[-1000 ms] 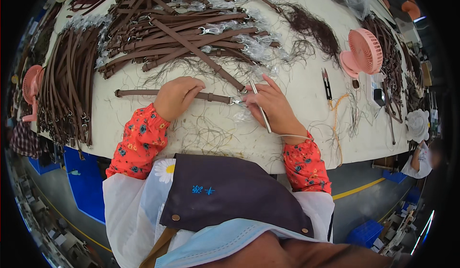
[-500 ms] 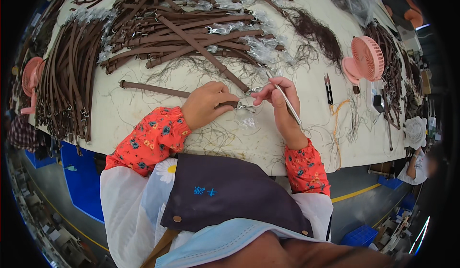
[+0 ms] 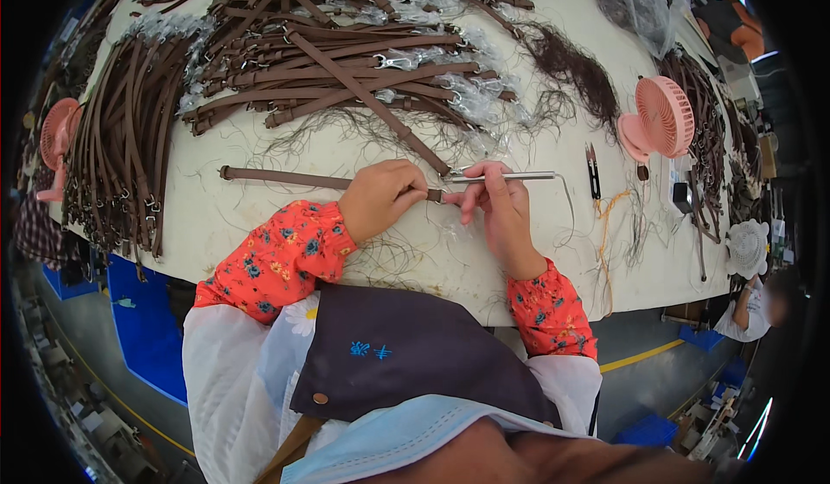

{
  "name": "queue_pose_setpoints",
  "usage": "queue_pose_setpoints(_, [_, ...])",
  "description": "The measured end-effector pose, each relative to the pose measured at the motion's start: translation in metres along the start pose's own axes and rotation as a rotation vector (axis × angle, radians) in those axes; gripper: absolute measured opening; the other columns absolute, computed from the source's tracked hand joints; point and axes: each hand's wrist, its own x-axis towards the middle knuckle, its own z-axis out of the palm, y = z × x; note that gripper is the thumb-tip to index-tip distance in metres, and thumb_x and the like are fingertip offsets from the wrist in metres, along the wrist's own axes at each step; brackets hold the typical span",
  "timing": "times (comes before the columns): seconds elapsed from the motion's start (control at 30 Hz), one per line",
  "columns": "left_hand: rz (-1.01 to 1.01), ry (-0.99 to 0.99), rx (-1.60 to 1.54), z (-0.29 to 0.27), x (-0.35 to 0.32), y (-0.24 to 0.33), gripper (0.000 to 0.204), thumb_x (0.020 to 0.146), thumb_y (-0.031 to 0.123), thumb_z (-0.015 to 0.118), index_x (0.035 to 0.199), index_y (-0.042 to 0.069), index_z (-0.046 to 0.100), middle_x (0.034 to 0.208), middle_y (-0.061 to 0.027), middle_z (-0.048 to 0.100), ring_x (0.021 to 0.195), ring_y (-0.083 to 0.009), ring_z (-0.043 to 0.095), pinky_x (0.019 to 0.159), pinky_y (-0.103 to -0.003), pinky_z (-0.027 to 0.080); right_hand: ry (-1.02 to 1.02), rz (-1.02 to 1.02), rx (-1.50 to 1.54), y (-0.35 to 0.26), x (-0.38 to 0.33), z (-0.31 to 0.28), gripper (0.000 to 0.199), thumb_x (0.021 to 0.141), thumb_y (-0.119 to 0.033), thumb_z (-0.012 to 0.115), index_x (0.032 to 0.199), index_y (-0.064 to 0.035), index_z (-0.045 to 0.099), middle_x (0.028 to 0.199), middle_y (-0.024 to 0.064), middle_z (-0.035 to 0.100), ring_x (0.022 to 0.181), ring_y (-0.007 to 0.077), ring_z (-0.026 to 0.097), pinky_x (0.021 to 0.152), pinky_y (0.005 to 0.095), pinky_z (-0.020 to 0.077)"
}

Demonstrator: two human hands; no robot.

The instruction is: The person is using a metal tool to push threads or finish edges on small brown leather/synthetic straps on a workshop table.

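Note:
My left hand (image 3: 385, 197) is closed round a brown strap (image 3: 285, 177) that lies across the table, gripping it near its right end. My right hand (image 3: 501, 216) pinches a silver pen-shaped tool (image 3: 532, 175), held almost level, with a thin cord trailing from its right end. The tool's left tip is close to the strap's end, and lower fingers of this hand reach that end too; whether they touch it I cannot tell. Just above, the end of another brown strap (image 3: 380, 116) slants down from the pile. Clear plastic film shows below the fingers.
A big pile of brown straps (image 3: 251, 77) with film-wrapped clasps covers the back. More straps (image 3: 121, 147) hang over the left edge. Black thread snips (image 3: 593, 173), an orange cord (image 3: 607, 224) and a pink fan (image 3: 661, 121) are at right. Loose threads litter the table.
The silver tool has swung from steeply slanted to nearly level. My right hand has dropped slightly beside the strap's end. The left hand has shifted slightly right and down, still on the strap.

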Motion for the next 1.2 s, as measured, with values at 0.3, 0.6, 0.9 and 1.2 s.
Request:
queue_pose_setpoints(0.3, [-0.298,-0.081,-0.234,-0.011,0.001,-0.005,0.008,0.085,0.006,0.066,0.09,-0.001,0.065,0.087,-0.0037,0.064,0.068,-0.0079,0.056,0.061,-0.023,0.047,-0.057,0.013,-0.219,-0.002,0.001,0.002,0.046,0.103,-0.033,0.041,0.083,0.0036,0.06,0.072,0.0059,0.057,0.056,0.0101,0.054,0.082,0.0314,0.0519])
queue_pose_setpoints(0.6, [-0.31,-0.078,-0.286,-0.01,-0.002,-0.002,0.013,0.084,0.012,0.069,0.091,0.001,0.066,0.076,-0.0027,0.063,0.063,-0.0094,0.057,0.058,-0.024,0.047,-0.088,-0.014,-0.335,0.002,-0.003,0.003,0.053,0.102,-0.033,0.044,0.067,0.0014,0.062,0.077,0.0062,0.061,0.059,0.0099,0.055,0.064,0.0255,0.0466])
queue_pose_setpoints(0.9, [-0.302,-0.087,-0.289,-0.01,0.001,-0.004,0.014,0.084,0.015,0.069,0.09,0.002,0.066,0.076,-0.0027,0.063,0.062,-0.009,0.057,0.057,-0.024,0.046,-0.096,0.024,-0.328,0.001,-0.001,0.004,0.046,0.103,-0.035,0.044,0.088,0.003,0.064,0.074,0.0037,0.059,0.055,0.0082,0.055,0.051,0.0219,0.0411])
queue_pose_setpoints(1.2, [-0.304,-0.102,-0.278,-0.012,0.0,-0.001,0.014,0.084,0.015,0.068,0.09,0.002,0.066,0.077,-0.0028,0.063,0.062,-0.0095,0.057,0.057,-0.024,0.047,-0.105,0.0,-0.351,0.002,-0.002,0.004,0.045,0.102,-0.034,0.044,0.086,0.0025,0.064,0.075,0.0039,0.059,0.055,0.0085,0.055,0.052,0.0221,0.0423])
